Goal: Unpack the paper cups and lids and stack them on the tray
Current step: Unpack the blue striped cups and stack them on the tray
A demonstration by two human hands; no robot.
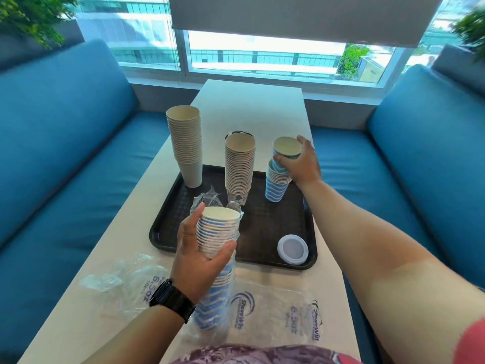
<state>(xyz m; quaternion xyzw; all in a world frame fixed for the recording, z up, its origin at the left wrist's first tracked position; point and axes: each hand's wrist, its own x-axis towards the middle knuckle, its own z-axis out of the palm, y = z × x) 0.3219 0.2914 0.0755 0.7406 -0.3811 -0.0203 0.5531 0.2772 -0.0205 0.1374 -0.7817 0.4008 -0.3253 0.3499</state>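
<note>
A black tray (pixel 275 222) lies on the white table. On it stand a tall stack of plain beige cups (pixel 186 148), a stack of dark-patterned cups (pixel 238 169) and a short stack of blue wave cups (pixel 275 189). My right hand (pixel 301 164) grips a blue wave cup (pixel 286 151), tilted at the top of that short stack. My left hand (pixel 202 256) holds a long stack of blue wave cups (pixel 217 232), its lower part still in a clear plastic sleeve (pixel 210 319). A white lid (pixel 292 249) rests at the tray's near right corner.
Empty clear plastic bags with purple print lie on the table's near end, one at left (pixel 126 279) and one at right (pixel 288 313). Crumpled plastic (pixel 207 199) sits on the tray. Blue sofas flank the table; a window is behind it.
</note>
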